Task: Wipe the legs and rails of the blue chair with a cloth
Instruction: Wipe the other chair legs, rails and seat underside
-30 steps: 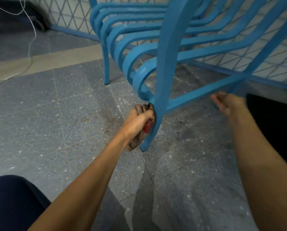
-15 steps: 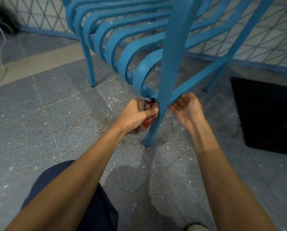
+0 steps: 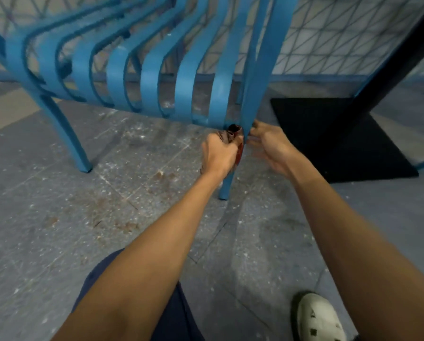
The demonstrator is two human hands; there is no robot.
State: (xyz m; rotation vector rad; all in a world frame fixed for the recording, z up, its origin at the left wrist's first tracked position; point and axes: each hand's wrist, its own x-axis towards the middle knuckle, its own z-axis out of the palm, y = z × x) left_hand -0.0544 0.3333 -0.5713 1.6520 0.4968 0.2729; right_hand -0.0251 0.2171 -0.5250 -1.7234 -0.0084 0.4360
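Note:
The blue chair (image 3: 154,77) with curved metal slats fills the upper part of the view. Its near front leg (image 3: 227,183) runs down to the floor in the middle. My left hand (image 3: 219,153) grips a brown and red cloth (image 3: 233,135) wrapped against that leg, just under the seat. My right hand (image 3: 271,146) is on the other side of the same leg, fingers reaching to the cloth's edge; blur hides whether they pinch it. Most of the cloth is covered by my left hand.
Another chair leg (image 3: 70,143) stands on the speckled grey tile floor at the left. A black mat (image 3: 341,136) lies at the right with a dark post (image 3: 388,67) rising from it. A mesh fence (image 3: 329,35) runs behind. My white shoe (image 3: 316,316) is at the bottom right.
My right hand came in from the side rail to the front leg beside the cloth. My view swung left round the chair. My left hand stayed on the cloth at the leg.

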